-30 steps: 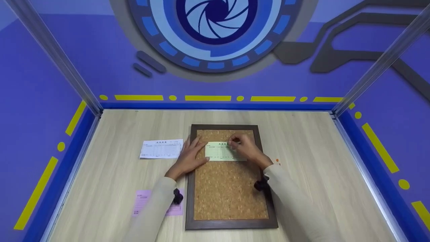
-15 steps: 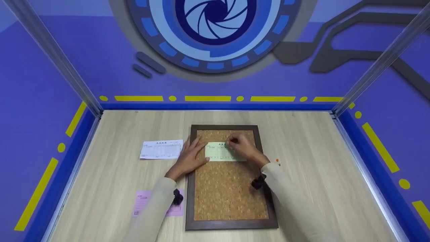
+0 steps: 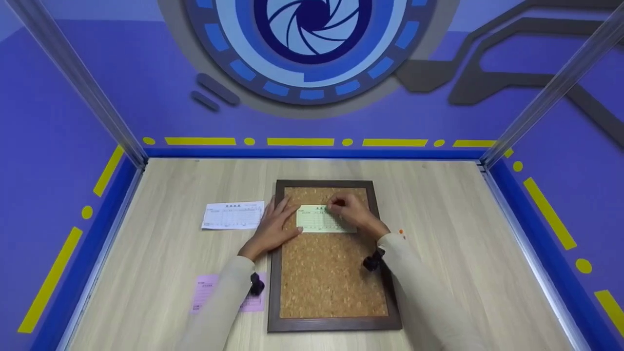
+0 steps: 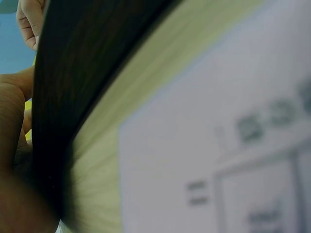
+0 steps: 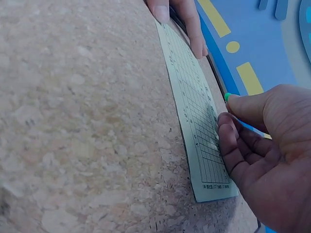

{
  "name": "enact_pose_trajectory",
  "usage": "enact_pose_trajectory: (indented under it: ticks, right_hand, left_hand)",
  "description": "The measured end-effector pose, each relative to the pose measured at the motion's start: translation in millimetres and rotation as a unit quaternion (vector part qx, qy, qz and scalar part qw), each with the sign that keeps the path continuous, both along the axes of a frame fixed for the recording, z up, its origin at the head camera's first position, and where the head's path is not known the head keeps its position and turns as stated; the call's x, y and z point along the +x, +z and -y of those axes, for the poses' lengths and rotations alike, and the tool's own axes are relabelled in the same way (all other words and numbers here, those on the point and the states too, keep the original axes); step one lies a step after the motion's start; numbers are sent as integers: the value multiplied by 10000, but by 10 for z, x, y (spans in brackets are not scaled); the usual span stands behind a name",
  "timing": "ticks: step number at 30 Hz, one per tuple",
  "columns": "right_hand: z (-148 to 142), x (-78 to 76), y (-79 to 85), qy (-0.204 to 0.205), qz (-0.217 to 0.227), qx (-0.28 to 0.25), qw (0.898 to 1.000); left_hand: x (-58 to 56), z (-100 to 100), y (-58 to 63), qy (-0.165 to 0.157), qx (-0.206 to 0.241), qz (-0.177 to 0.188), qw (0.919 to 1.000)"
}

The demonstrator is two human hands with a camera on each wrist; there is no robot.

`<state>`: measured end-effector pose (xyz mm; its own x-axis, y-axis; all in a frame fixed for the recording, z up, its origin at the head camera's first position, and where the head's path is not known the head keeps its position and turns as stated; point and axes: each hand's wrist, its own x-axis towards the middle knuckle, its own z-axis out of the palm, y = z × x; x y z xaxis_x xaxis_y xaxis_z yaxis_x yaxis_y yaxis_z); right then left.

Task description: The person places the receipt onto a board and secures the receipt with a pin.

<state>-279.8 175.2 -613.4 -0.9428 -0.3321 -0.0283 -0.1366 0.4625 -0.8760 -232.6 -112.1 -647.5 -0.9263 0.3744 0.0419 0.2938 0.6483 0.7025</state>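
A pale green printed slip point(image 3: 312, 223) lies on the upper part of a cork board point(image 3: 334, 278) with a dark brown frame. My left hand point(image 3: 274, 229) rests with fingers spread over the board's left edge, thumb and fingertips at the slip's left end. Over the slip's upper edge, right of its middle, my right hand point(image 3: 355, 210) pinches a small green push pin point(image 5: 228, 96) between thumb and fingers. Only the pin's green head shows; its point is hidden. In the right wrist view the slip's near end looks slightly raised.
Left of the board lies a white printed slip point(image 3: 231, 216). A pink slip point(image 3: 204, 287) is partly under my left forearm. Small orange pieces point(image 3: 401, 232) sit on the table right of the board. Blue panels point(image 3: 312, 122) enclose the table's back and sides.
My right hand has shifted slightly left along the green slip's upper edge, still pinching. My left hand, the board and the slips have stayed in place.
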Motion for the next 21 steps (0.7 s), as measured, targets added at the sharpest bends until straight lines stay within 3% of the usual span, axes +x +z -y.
enact_pose_trajectory:
  ticks: [10,17,21]
  right_hand:
    - [55,-37,39,49,-32,105,9999]
    - [78,-64,48,-65,-218,251,9994]
    - [81,-75,44,-149,-343,357,9987]
  left_hand:
    - [-49,55,-131,-54,142,119,9998]
    - [1,16,36,-91,56,42,9999]
    - [12,3,48,-103,108,34,9999]
